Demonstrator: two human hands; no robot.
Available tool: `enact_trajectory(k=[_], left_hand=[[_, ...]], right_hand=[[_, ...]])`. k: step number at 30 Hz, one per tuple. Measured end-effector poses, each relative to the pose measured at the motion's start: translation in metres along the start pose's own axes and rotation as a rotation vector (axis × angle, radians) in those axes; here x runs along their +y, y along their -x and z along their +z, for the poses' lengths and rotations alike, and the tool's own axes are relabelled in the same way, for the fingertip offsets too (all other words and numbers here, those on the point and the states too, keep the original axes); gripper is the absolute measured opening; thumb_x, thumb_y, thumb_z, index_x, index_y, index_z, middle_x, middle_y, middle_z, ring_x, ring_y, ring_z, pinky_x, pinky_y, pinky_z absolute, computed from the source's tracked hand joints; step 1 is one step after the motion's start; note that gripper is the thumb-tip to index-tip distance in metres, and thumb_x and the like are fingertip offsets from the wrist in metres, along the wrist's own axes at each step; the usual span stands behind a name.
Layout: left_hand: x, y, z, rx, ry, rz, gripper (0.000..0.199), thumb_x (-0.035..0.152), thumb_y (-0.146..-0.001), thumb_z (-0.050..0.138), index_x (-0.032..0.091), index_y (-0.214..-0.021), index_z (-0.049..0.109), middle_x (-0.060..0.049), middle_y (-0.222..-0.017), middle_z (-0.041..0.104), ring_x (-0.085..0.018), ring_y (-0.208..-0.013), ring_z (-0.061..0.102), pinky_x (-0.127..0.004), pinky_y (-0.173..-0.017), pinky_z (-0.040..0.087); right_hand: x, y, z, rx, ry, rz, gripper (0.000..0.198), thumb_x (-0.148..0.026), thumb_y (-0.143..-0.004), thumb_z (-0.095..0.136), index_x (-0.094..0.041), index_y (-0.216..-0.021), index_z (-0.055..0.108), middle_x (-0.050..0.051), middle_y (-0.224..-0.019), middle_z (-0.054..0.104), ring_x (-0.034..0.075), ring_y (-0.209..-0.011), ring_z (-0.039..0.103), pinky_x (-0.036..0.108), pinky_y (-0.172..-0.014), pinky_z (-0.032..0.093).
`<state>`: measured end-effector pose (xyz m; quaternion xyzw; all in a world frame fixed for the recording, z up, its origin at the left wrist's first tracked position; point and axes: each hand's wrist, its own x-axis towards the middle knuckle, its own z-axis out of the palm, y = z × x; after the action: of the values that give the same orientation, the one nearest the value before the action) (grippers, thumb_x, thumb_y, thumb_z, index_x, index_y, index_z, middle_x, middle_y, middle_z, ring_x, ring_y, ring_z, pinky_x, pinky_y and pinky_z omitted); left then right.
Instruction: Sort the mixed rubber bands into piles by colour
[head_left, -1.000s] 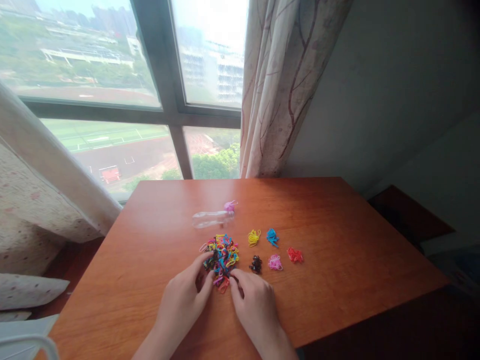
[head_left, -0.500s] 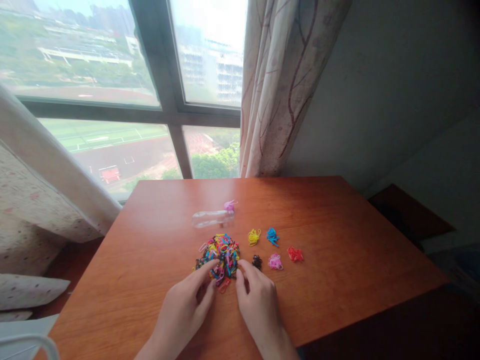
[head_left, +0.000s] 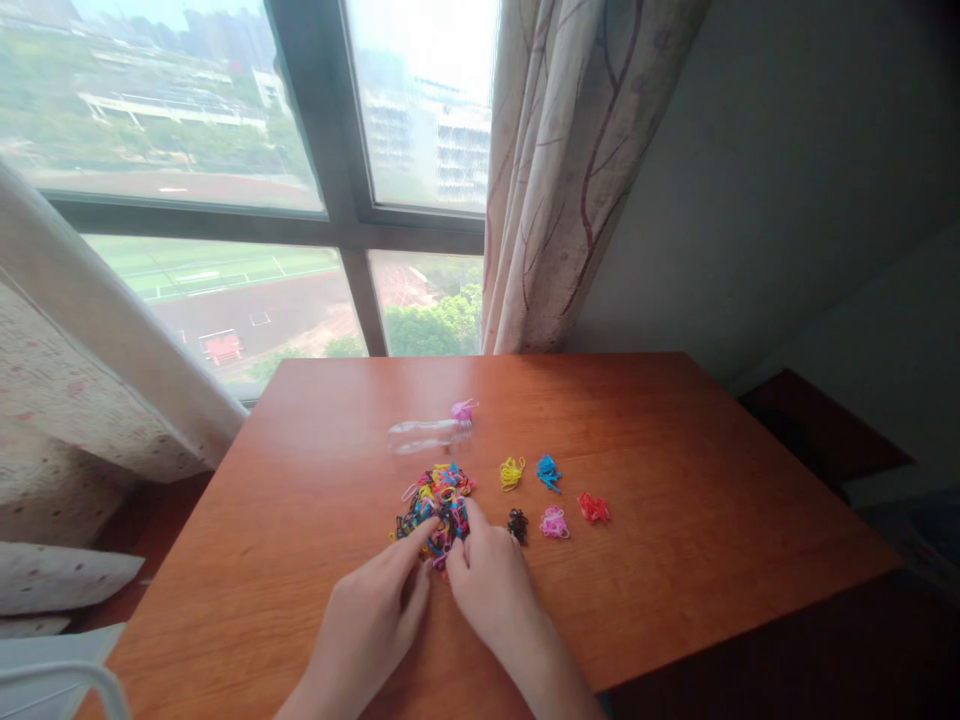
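Note:
A heap of small mixed-colour elastic hair bands [head_left: 435,500] lies on the wooden table. My left hand [head_left: 382,600] is at the near left side of the heap, its index finger touching the bands and its thumb apart from that finger. From the right, my right hand [head_left: 487,570] reaches onto the heap with its index finger stretched over the bands. No band shows clearly in either hand; the fingertips are partly lost among the bands. Just right of my right hand lies a small black bunch of bands [head_left: 517,525], with a pink bunch [head_left: 555,522] beside it.
Farther back are a yellow bunch [head_left: 511,473] and a blue bunch [head_left: 548,472]; a red bunch [head_left: 594,508] lies rightmost. Behind the heap lies a clear plastic container [head_left: 427,436] with a pink piece [head_left: 463,410] at its end. The table [head_left: 675,450] meets a curtained window.
My right hand has moved left, from the heap's right edge onto the bands. My left hand has stayed nearly in place. The view has shifted slightly.

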<state>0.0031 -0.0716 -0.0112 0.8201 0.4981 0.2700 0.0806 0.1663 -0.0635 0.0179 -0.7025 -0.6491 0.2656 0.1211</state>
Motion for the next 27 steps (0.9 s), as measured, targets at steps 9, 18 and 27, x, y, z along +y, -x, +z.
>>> enact_trajectory(k=[9, 18, 27], left_hand=[[0.0, 0.001, 0.001, -0.038, 0.045, 0.014, 0.046, 0.022, -0.094, 0.044, 0.027, -0.14, 0.049, -0.002, -0.102, 0.077, -0.017, -0.08, 0.075, -0.023, -0.064, 0.058], [0.0, 0.003, 0.001, -0.049, 0.076, 0.084, 0.042, 0.023, -0.096, 0.045, 0.026, -0.137, 0.051, -0.003, -0.104, 0.076, -0.016, -0.082, 0.075, -0.022, -0.067, 0.058], [0.006, 0.015, -0.002, 0.026, 0.107, 0.05, 0.036, 0.024, -0.096, 0.047, 0.024, -0.13, 0.056, -0.004, -0.103, 0.077, -0.015, -0.081, 0.075, -0.019, -0.068, 0.057]], right_hand=[[0.012, -0.003, 0.002, 0.05, -0.155, -0.113, 0.041, -0.018, -0.089, 0.052, -0.017, -0.13, 0.06, 0.007, -0.081, 0.073, 0.022, -0.071, 0.068, 0.026, -0.061, 0.04], [0.027, 0.014, 0.003, 0.171, -0.149, -0.132, 0.04, -0.015, -0.093, 0.047, -0.015, -0.131, 0.058, 0.005, -0.083, 0.074, 0.02, -0.075, 0.071, 0.024, -0.065, 0.043], [0.033, 0.037, 0.004, 0.176, 0.098, -0.037, 0.028, -0.016, -0.093, 0.057, -0.018, -0.12, 0.063, 0.004, -0.08, 0.075, 0.021, -0.071, 0.072, 0.025, -0.059, 0.04]])
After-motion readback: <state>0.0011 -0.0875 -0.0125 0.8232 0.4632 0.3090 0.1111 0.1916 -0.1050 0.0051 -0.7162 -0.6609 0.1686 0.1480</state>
